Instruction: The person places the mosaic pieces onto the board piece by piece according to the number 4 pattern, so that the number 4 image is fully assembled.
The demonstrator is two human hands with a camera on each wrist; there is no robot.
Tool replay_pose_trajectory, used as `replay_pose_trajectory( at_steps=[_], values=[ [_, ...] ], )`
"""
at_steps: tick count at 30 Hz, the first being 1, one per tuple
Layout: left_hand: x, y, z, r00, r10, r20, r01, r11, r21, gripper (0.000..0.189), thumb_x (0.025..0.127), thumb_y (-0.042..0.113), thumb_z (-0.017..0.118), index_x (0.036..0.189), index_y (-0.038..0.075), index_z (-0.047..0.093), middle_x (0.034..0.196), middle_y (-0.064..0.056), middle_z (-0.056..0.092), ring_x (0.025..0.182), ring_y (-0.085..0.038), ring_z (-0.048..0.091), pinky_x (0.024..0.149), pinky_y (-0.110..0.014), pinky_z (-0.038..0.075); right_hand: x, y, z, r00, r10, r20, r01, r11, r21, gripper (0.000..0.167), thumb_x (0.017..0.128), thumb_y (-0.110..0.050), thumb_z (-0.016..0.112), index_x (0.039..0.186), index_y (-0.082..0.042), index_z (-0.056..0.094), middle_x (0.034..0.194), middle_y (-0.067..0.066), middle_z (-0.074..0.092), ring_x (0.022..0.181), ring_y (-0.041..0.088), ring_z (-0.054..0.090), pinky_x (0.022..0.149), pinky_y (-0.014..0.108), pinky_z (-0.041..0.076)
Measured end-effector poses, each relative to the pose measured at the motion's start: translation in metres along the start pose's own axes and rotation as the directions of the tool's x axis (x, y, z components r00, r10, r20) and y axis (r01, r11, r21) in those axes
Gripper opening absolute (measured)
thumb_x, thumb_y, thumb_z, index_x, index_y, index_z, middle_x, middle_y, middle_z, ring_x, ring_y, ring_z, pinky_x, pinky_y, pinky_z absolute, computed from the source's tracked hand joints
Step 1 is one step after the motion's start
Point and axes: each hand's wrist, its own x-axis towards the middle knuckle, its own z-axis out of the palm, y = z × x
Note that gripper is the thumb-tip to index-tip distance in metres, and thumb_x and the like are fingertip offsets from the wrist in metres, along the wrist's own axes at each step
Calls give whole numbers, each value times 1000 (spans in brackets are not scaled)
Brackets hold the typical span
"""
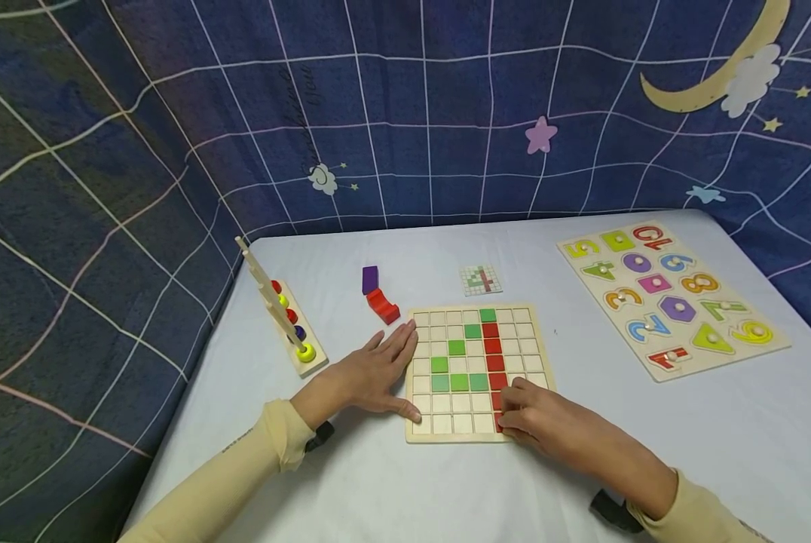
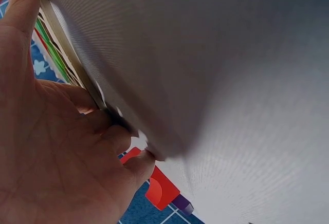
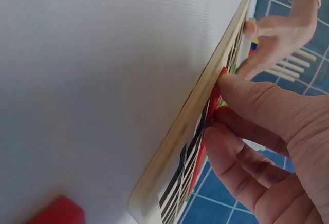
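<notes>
A wooden grid board (image 1: 422, 427) lies flat on the white-covered table, with green tiles (image 1: 459, 382) in a stepped line and a row, and a column of red tiles (image 1: 494, 345). My left hand (image 1: 371, 377) rests with extended fingers along the board's left side, its thumb at the lower left corner. At the bottom of the red column, my right hand (image 1: 548, 422) pinches a red tile (image 1: 498, 422) between thumb and fingers. The right wrist view shows that red tile (image 3: 216, 96) at the board's near edge, partly hidden by the fingertips.
Behind the board lies a small pattern card (image 1: 481, 280). Left of that are a purple block (image 1: 370, 280) and a red curved block (image 1: 382, 307). A wooden peg stand (image 1: 307, 365) with coloured beads is at left, a number-and-shape puzzle board (image 1: 650, 305) at right.
</notes>
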Motion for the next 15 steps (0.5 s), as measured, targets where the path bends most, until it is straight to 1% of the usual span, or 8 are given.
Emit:
replay_pose_trajectory(
  at_steps=[5,10,12,15],
  values=[
    [-1,0,0,1000,1,-2,-1,1000,3,131,88,83,65,172,3,4,183,-15,-5,171,-28,-1,139,-53,11,1,1,0,1000,-12,9,12,1000,-11,18,84,0,87,89,-16,80,85,-9,59,83,6,49,68,16,48],
    [-2,0,-2,1000,10,-8,-10,1000,12,131,88,82,65,172,2,4,182,-16,-4,171,-29,0,139,-53,11,-3,3,-7,998,-25,51,26,999,-25,15,88,-5,86,94,-18,79,97,-9,67,92,9,56,76,19,55],
    [-2,1,-3,1000,10,-7,-10,1000,12,131,88,82,65,172,2,4,182,-16,-5,171,-29,0,139,-53,11,-9,5,-11,999,-36,37,37,999,-26,16,87,-5,87,94,-17,79,102,-7,69,95,10,59,78,21,57],
    [-2,1,-2,1000,6,-1,-6,1000,11,132,88,82,65,172,2,3,182,-15,-6,171,-29,0,139,-53,10,-22,8,-15,1000,-10,1,10,1000,-26,18,84,-7,90,93,-16,79,103,-5,69,95,10,59,77,20,57]
  ],
)
